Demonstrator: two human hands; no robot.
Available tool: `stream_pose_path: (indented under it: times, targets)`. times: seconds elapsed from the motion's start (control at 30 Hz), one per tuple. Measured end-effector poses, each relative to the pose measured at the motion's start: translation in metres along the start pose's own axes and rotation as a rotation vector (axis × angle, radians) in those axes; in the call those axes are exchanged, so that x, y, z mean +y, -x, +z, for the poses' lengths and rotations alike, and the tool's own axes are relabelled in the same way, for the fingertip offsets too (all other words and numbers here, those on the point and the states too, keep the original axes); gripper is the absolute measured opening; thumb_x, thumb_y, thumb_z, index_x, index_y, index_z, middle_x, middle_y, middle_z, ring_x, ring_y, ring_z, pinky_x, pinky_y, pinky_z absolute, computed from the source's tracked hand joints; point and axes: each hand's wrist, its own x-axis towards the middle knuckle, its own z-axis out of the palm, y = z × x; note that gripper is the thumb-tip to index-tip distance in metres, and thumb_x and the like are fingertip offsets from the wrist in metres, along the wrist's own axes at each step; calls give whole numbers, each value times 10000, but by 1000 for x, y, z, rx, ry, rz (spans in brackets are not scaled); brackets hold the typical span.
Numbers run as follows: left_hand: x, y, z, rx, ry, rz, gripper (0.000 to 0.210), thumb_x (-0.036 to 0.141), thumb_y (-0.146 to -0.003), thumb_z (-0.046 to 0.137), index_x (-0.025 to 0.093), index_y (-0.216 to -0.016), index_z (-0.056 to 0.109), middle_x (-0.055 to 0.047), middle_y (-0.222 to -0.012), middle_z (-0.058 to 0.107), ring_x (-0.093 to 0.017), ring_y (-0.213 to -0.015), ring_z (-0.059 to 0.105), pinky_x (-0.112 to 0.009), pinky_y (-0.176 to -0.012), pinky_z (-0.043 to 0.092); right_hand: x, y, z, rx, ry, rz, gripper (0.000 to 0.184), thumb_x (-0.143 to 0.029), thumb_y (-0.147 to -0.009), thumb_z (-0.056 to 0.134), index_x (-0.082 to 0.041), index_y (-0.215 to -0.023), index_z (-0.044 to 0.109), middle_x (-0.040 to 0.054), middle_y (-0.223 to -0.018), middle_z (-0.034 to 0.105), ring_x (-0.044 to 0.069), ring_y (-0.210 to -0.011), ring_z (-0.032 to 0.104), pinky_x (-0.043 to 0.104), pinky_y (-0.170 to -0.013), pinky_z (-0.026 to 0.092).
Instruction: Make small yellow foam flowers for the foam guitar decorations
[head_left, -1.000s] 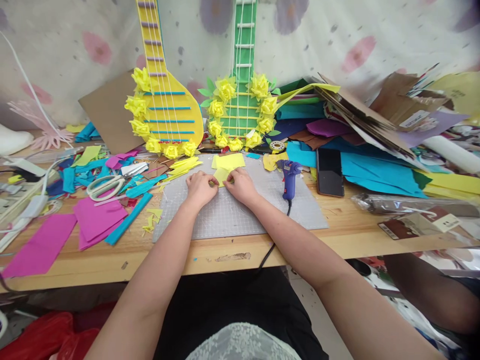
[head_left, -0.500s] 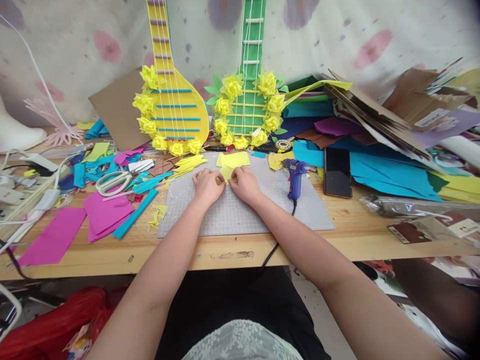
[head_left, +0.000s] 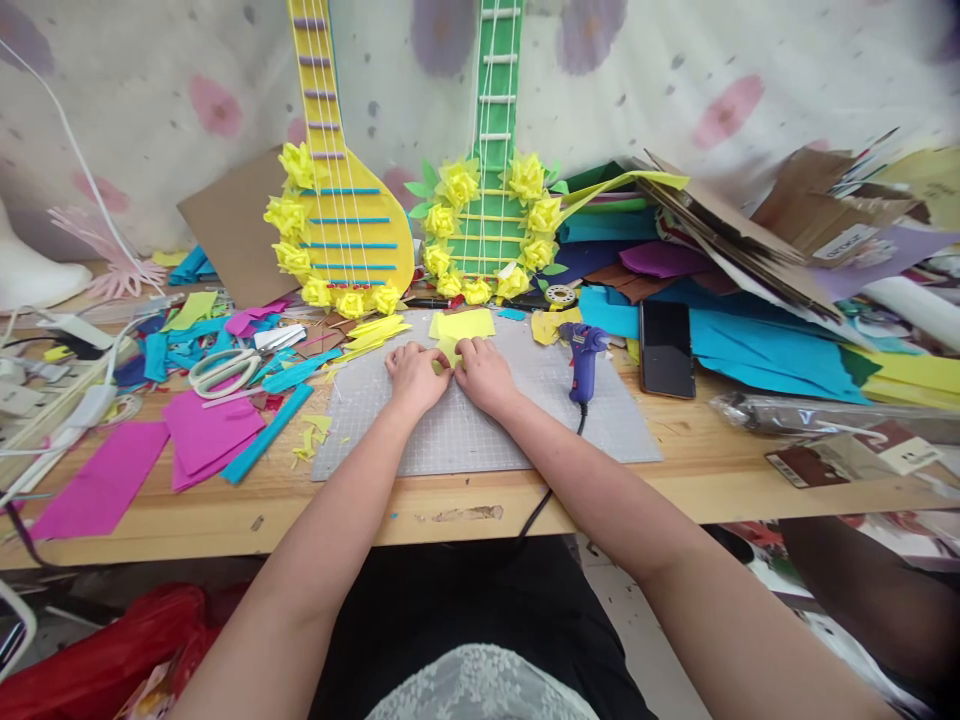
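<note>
My left hand point(head_left: 417, 377) and my right hand point(head_left: 484, 374) meet over the grey cutting mat point(head_left: 435, 445), fingertips pinched close together. Between them is a small piece of yellow crepe paper point(head_left: 448, 346), mostly covered by the fingers. Just beyond the hands lie flat yellow paper sheets point(head_left: 469, 324). A blue hot glue gun point(head_left: 583, 362) stands on the mat to the right of my right hand. Behind the mat lean a yellow lute-shaped craft point(head_left: 367, 230) and a green round-bodied one point(head_left: 486, 225), both edged with yellow paper flowers.
On the left are white-handled scissors point(head_left: 223, 372), magenta paper sheets point(head_left: 105, 480) and blue scraps point(head_left: 268, 432). A phone point(head_left: 667, 348) lies right of the mat, before blue paper point(head_left: 765, 355) and stacked cardboard point(head_left: 735, 235). The glue gun's cord point(head_left: 534, 515) hangs over the table edge.
The camera view has shifted slightly. Both hands stay together at the yellow paper, and less of that piece shows between the fingers now.
</note>
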Motion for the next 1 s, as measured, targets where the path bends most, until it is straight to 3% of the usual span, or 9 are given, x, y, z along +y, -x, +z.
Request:
stream_pose_path:
  times: [0.17,0.37,0.47,0.67,0.87,1.0]
  targets:
    - [-6,-3,-1,-34,51,-25,130,278,-696,582,297,-773,685,-54,-996,539,-250,-1044,457,-426,-955,271,6,-1,5,7,-50,5,280,-63,-774,347,-148,-985,510,105,-946,534,213,-862,437,321,-746,373]
    - [-31,-10,-7,-34,171,131,419,42,-677,446,294,-928,667,-35,-1054,548,-199,-1080,470,-378,-970,299,10,-1,7,15,-110,10,322,-20,-730,322,-159,-945,518,105,-931,535,215,-858,438,335,-759,378]
    - [-38,-14,-8,-17,195,201,415,62,-678,463,282,-976,650,-29,-1087,562,-193,-1086,480,-377,-974,303,8,0,2,25,-171,40,311,-28,-706,334,-162,-921,515,105,-936,540,217,-881,445,338,-760,382]
    - [-39,-16,-8,16,187,249,181,212,-733,528,272,-830,668,-6,-994,635,-205,-1024,515,-407,-934,318,13,4,-7,90,-346,159,236,-84,-679,369,-186,-846,500,67,-898,547,188,-799,482,317,-694,384]
    - [-29,-10,-13,204,72,383,114,243,-733,538,237,-746,651,-21,-935,623,-203,-979,513,-412,-971,297,22,2,-7,141,-502,246,210,-100,-626,380,-191,-793,469,34,-860,547,136,-669,474,294,-663,385]
    - [-14,-2,-11,330,-41,335,122,193,-724,513,216,-710,632,-45,-861,620,-229,-947,503,-438,-1005,253,22,1,-9,215,-556,200,250,-84,-613,361,-191,-814,464,27,-845,555,136,-709,486,284,-678,393]
